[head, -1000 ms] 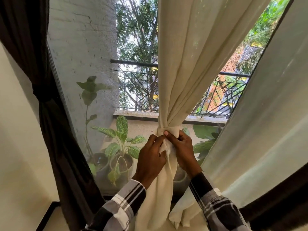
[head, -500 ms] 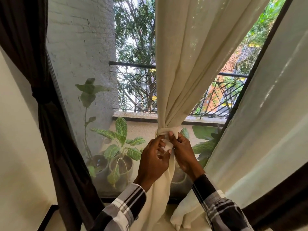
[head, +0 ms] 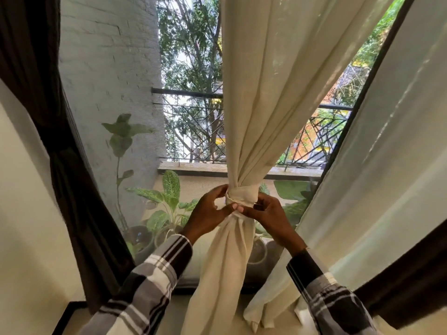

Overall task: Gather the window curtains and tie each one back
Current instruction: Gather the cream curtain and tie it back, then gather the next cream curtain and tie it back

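A cream curtain (head: 263, 93) hangs in the middle of the window, gathered into a bunch and wrapped by a cream tie band (head: 242, 195). My left hand (head: 208, 213) curls round the left side of the band, thumb and fingers pinching it. From the right, my right hand (head: 268, 216) pinches the band's lower edge with its fingertips. Both sleeves are plaid. Below the band the fabric falls loose to the sill. A dark brown curtain (head: 60, 141) hangs bunched at the left. A second cream curtain (head: 387, 177) spreads loose across the right.
Behind the glass stand potted plants (head: 167, 206) on a balcony with a metal railing (head: 193, 131) and a white brick wall (head: 108, 81). A dark curtain edge (head: 411, 274) crosses the lower right. The cream wall (head: 21, 213) is at the left.
Both hands have moved apart to the two sides of the band, which now sits wrapped snugly round the gathered curtain. The view has drifted slightly.
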Demonstrator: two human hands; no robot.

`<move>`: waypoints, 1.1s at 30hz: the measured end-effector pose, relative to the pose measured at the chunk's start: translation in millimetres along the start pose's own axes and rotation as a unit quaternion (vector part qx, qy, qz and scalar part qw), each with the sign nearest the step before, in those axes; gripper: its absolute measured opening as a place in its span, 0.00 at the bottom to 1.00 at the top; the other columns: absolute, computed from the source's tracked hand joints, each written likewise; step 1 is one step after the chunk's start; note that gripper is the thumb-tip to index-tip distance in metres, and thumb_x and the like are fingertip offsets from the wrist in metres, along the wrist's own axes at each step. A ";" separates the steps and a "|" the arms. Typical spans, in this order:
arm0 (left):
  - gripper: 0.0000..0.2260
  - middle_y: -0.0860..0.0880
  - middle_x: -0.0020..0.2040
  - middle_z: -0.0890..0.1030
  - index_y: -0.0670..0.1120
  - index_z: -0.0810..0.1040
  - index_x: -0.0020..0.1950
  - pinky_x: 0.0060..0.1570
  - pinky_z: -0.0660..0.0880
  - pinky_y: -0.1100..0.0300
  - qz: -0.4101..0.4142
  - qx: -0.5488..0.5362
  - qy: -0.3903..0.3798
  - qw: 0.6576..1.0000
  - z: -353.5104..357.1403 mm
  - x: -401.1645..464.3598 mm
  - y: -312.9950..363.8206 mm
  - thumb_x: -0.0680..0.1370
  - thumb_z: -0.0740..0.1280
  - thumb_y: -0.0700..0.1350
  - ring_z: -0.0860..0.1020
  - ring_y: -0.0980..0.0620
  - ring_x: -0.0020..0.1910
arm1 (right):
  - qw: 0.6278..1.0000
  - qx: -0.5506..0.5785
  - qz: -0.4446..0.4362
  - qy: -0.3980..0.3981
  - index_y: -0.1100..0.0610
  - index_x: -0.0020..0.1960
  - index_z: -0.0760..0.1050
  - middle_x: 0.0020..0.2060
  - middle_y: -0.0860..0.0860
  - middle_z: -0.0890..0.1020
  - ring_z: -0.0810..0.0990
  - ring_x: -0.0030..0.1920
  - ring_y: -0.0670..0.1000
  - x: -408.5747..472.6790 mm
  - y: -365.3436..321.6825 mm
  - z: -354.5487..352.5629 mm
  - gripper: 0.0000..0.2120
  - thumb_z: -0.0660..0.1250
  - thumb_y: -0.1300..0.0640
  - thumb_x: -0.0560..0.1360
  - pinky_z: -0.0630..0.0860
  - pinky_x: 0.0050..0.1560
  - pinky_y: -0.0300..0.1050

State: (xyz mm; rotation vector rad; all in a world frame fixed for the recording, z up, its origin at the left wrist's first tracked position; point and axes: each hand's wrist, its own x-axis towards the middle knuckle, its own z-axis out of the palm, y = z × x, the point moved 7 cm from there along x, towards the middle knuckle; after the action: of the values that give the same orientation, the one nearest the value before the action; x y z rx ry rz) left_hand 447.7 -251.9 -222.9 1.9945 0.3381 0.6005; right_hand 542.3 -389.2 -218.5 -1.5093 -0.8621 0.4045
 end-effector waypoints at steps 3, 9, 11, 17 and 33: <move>0.06 0.52 0.43 0.84 0.49 0.83 0.48 0.46 0.78 0.52 0.009 0.042 0.009 0.999 -3.8 9.1 6.3 0.72 0.73 0.47 0.82 0.54 0.44 | 0.998 -0.056 -0.019 0.028 0.56 0.53 0.84 0.47 0.51 0.87 0.86 0.49 0.53 5.0 -2.8 -6.0 0.14 0.78 0.56 0.69 0.81 0.54 0.54; 0.11 0.56 0.38 0.83 0.52 0.82 0.43 0.38 0.76 0.59 0.018 0.145 0.046 0.988 -14.9 16.4 9.9 0.69 0.74 0.58 0.80 0.56 0.40 | 0.992 -0.110 -0.012 0.059 0.55 0.56 0.83 0.48 0.49 0.87 0.86 0.49 0.49 11.9 -5.7 -10.3 0.19 0.80 0.53 0.67 0.81 0.54 0.54; 0.20 0.58 0.51 0.83 0.54 0.80 0.58 0.47 0.78 0.59 0.037 0.151 0.059 0.986 -20.5 13.7 12.0 0.69 0.74 0.59 0.80 0.59 0.49 | 0.992 -0.101 0.002 0.076 0.56 0.60 0.80 0.52 0.50 0.86 0.85 0.53 0.48 8.9 -8.1 -16.9 0.24 0.80 0.55 0.67 0.81 0.56 0.51; 0.17 0.51 0.62 0.77 0.49 0.75 0.65 0.53 0.77 0.56 0.170 0.170 0.159 0.958 -24.4 -15.6 45.6 0.76 0.69 0.47 0.78 0.51 0.57 | 0.975 -0.142 0.017 0.171 0.54 0.66 0.76 0.59 0.49 0.82 0.80 0.59 0.45 -22.4 -16.0 -50.6 0.30 0.78 0.46 0.66 0.77 0.62 0.43; 0.28 0.47 0.70 0.70 0.47 0.65 0.73 0.57 0.76 0.47 0.286 0.216 0.115 0.926 125.3 -0.3 204.4 0.77 0.65 0.58 0.71 0.44 0.67 | 0.864 -0.420 -0.083 0.264 0.48 0.71 0.69 0.68 0.44 0.74 0.74 0.65 0.44 -109.8 -114.3 -204.1 0.33 0.66 0.32 0.73 0.69 0.59 0.34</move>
State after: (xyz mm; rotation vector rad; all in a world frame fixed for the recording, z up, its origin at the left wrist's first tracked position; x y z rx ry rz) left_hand 512.6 -442.1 -92.1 2.4699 0.0105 1.2205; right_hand 582.9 -617.6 -104.7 -2.1670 -0.7353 -0.5907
